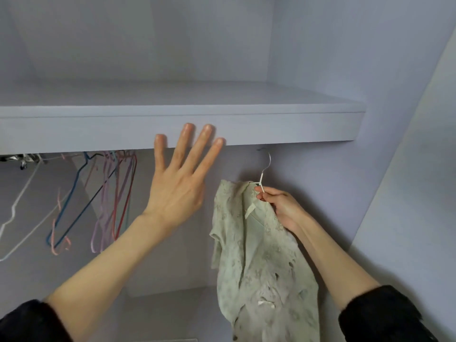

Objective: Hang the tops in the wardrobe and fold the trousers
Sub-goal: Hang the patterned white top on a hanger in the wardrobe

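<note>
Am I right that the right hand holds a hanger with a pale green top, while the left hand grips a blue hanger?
Not quite. In the head view the left hand is open with spread fingers, gripping nothing. The right hand does hold the hanger with the pale green top.

Pale green printed top (261,255) hung crumpled on white hanger (262,177), hook raised just under wardrobe shelf (271,127), near the wardrobe's right wall, hanger neck pinched.
</note>
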Demonstrator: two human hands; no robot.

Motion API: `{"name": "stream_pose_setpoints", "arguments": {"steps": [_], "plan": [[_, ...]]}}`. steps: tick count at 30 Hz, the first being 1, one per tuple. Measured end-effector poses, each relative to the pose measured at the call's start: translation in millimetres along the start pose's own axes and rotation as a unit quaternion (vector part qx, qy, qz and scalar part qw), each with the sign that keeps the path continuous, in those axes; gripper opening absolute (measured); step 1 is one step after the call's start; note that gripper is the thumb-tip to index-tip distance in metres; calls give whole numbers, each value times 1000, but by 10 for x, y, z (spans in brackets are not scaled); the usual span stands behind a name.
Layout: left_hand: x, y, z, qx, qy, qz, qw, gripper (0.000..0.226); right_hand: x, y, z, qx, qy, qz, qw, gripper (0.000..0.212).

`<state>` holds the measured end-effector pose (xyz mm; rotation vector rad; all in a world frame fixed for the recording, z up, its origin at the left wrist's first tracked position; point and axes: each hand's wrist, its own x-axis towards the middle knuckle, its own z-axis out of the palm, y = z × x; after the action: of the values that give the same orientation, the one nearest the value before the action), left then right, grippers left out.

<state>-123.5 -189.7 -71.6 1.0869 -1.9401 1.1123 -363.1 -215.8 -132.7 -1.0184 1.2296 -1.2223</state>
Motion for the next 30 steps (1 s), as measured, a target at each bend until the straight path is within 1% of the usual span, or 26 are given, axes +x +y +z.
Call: {"name": "stream_pose_setpoints", "arguments": {"steps": [3, 9, 12, 14, 16, 18, 20, 21, 24, 27, 30], "plan": [[7, -22, 64, 35, 29, 12, 999, 96, 199, -152, 2, 18, 16, -26, 999, 34], [-13, -68, 143, 63, 64, 26, 996, 100, 659, -347, 2, 80, 51, -76, 993, 33], [-18, -66, 178, 68, 81, 30, 994, 100, 860, -442, 18, 109, 60, -101, 987, 26], [-2, -71, 203, 80, 91, 30, 992, 101, 985, -502, 42, 127, 68, -101, 985, 19], [9, -80, 221, 86, 100, 31, 991, 102, 1115, -506, 58, 130, 78, -87, 985, 19], [14, -89, 234, 91, 106, 33, 990, 100, 1216, -462, 54, 115, 91, -68, 987, 21], [12, -95, 249, 97, 106, 34, 989, 99, 1286, -403, 44, 104, 100, -41, 989, 33], [14, -94, 252, 97, 107, 35, 989, 99, 1305, -385, 35, 99, 103, -33, 989, 35], [23, -93, 263, 98, 111, 34, 988, 97, 1359, -407, 25, 70, 131, -18, 989, 28], [13, -92, 263, 99, 109, 31, 989, 95, 1387, -473, -64, -20, 188, -21, 982, 21], [9, -89, 245, 96, 99, 29, 990, 96, 1371, -457, -188, -102, 244, -36, 964, 24]]}}
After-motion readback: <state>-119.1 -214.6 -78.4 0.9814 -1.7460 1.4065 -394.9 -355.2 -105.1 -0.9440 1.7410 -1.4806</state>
